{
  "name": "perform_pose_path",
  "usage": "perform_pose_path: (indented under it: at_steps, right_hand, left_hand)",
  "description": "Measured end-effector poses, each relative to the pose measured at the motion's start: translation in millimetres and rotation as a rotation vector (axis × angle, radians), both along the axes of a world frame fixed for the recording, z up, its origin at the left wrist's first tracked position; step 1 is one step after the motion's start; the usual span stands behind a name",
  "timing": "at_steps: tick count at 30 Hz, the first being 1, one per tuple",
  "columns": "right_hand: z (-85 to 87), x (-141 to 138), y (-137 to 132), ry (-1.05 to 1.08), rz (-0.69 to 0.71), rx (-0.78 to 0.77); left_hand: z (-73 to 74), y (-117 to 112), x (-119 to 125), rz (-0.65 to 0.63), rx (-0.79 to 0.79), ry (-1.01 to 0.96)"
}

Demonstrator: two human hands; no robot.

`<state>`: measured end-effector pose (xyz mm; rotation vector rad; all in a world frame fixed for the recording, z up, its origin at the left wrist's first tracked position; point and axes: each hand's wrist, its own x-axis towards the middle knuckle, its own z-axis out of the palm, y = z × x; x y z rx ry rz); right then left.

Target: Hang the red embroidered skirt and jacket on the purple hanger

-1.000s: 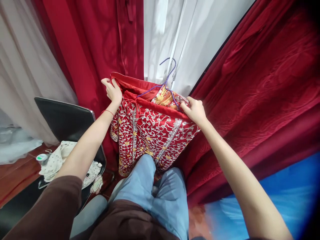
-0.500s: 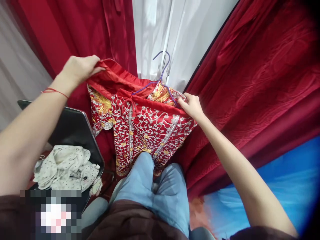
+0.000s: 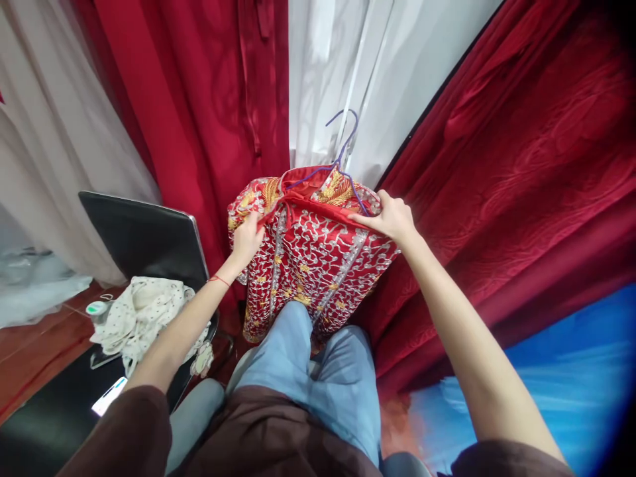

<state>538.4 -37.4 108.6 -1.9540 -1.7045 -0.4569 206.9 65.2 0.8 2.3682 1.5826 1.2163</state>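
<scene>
A red garment [image 3: 313,258] with silver and gold embroidery hangs in front of my knees from a purple wire hanger [image 3: 342,149]. My left hand [image 3: 247,238] is closed on the garment's upper left edge, beside a red tie cord. My right hand [image 3: 390,217] pinches the garment's upper right edge, close to the hanger's shoulder. The hanger's hook stands free above the fabric, against a white curtain. My legs in light blue jeans press into the lower part of the garment.
Red curtains [image 3: 497,172] hang to the right and behind. A black chair [image 3: 144,235] at the left carries a crumpled dotted white cloth [image 3: 142,315] and a phone [image 3: 109,397]. A small tape roll [image 3: 97,308] lies beside it, and wooden floor shows far left.
My left hand has come down from holding a red flap high up and to the left, and now grips the garment's top edge. The flap is folded in. My right hand has kept its hold.
</scene>
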Motion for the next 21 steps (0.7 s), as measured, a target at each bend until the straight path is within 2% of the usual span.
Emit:
perform_pose_path:
  at_steps: [3, 5, 7, 9, 12, 14, 16, 21]
  right_hand:
    - [-3.3, 0.3, 3.3, -0.024, 0.006, 0.017]
    - [-4.0, 0.0, 5.6, -0.024, 0.013, 0.017]
    - [-4.0, -0.2, 7.0, -0.017, 0.020, 0.008]
    - [-3.9, -0.2, 7.8, -0.007, 0.023, 0.005]
    - [-4.5, 1.2, 8.9, 0.000, 0.013, 0.009]
    - [-5.0, 3.1, 9.9, 0.001, 0.008, 0.007]
    - [-5.4, 5.1, 11.1, 0.005, 0.011, 0.000]
    - [-6.5, 7.1, 13.9, 0.026, 0.014, -0.004]
  left_hand:
    - [-14.5, 8.6, -22.4, 0.214, 0.007, -0.305]
    - [-20.4, 16.3, -36.7, 0.300, -0.100, -0.421]
    - [-24.8, 24.4, -45.2, 0.287, -0.270, -0.501]
    - [-27.5, 32.1, -46.5, 0.217, -0.431, -0.557]
    - [-25.0, 42.4, -40.6, 0.117, -0.531, -0.599]
    - [-16.5, 48.9, -37.6, 0.097, -0.520, -0.630]
    - [-1.7, 56.4, -38.2, 0.114, -0.479, -0.645]
    - [53.7, 80.9, -48.9, 0.163, -0.370, -0.567]
